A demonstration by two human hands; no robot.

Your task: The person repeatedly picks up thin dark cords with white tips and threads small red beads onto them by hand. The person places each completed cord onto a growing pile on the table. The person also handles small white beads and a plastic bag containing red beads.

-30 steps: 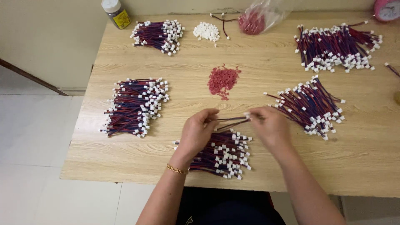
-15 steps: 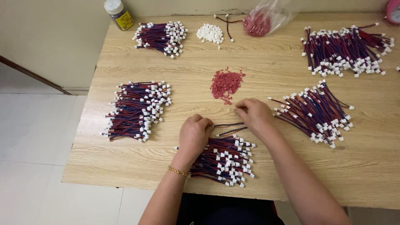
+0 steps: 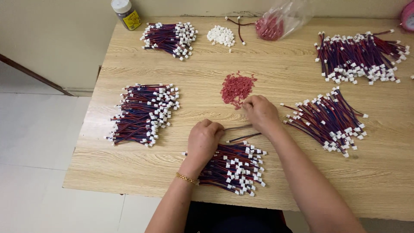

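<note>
- The right hand had its fingers pinched together at the near edge of the small heap of red terminals, which lay loose on the surface toward its middle.
- The left hand had its fingers clamped on a thin wire pair whose free ends ran out toward the right hand.
- Under the left wrist, by the near edge, lay a bundle of red-and-blue wires with white connectors.
- Similar bundles lay toward the left edge, to the right of the right hand, toward the far right corner and toward the far left corner.
- At the far edge, a clear plastic bag lay on its side with a clump of red pieces inside.
- Beside the bag, a small pile of loose white connector housings rested uncontained on the wooden surface.
- A small jar with a white lid and a yellow label stood at the far left corner; its contents could not be told.
</note>
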